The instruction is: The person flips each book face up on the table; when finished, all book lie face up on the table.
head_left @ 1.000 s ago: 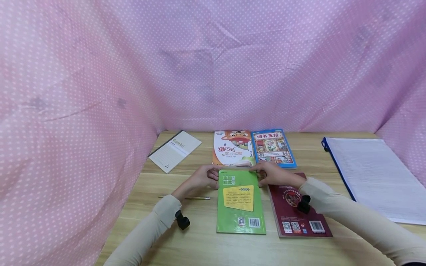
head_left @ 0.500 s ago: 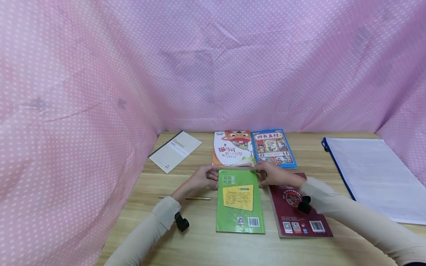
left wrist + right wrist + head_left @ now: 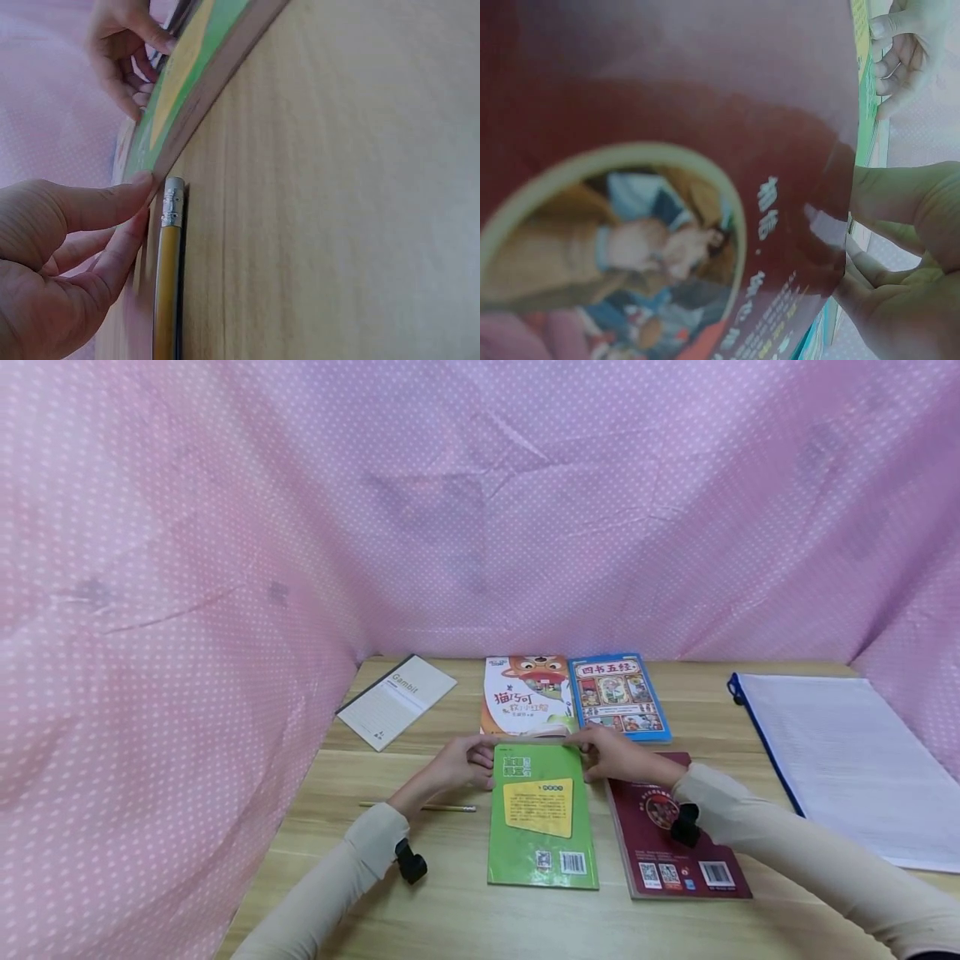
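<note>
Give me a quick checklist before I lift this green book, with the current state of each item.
1. Left hand on the green book, at its far left corner: ok.
2. Right hand on the far right corner: ok.
3. Grip firm enough to lift: cannot tell; only fingertips show at the edges.
4. Pencil clear of the book: ok in the head view, though its eraser end lies close to the edge.
5. Dark red book beside it, not overlapping: ok.
6. Orange and white book beyond the far edge, very close: cannot tell whether they touch.
</note>
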A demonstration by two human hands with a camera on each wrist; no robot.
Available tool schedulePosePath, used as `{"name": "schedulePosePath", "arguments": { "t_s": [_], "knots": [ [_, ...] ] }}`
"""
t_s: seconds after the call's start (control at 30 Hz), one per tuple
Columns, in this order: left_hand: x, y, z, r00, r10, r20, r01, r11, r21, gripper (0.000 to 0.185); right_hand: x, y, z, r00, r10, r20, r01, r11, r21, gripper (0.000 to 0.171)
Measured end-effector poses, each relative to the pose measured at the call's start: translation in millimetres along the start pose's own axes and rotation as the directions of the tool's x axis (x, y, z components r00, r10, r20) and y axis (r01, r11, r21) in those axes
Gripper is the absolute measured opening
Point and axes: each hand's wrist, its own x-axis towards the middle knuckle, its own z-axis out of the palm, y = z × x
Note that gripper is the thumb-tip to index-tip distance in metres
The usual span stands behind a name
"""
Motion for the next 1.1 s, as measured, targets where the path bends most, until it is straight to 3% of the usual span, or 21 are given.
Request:
{"name": "schedulePosePath", "arguments": {
  "t_s": [0.27,0.6,0.83,1.1],
  "knots": [
    [-3.2,-1.7,-0.4,0.999,-0.010,0.034,0.009,1.000,0.030,0.083,2.3,-0.5,4.0,1.000,0.015,-0.012,-0.015,1.000,0.024,0.063],
    [-5.5,-0.9,0.8,0.998,-0.002,0.055,0.002,1.000,0.012,0.094,0.3,-2.5,1.6,1.000,0.017,-0.022,-0.018,0.999,-0.046,0.062],
    [-5.7,-2.1,1.7,0.998,0.019,0.051,-0.020,1.000,0.018,0.093,0.5,-3.5,0.5,0.999,0.027,-0.037,-0.026,0.999,0.035,0.060],
    [-5.0,-4.5,1.5,0.998,0.038,0.042,-0.039,0.999,0.014,0.093,0.1,-3.9,-3.5,0.997,-0.015,-0.072,0.023,0.994,0.111,0.056]
  ]
}}
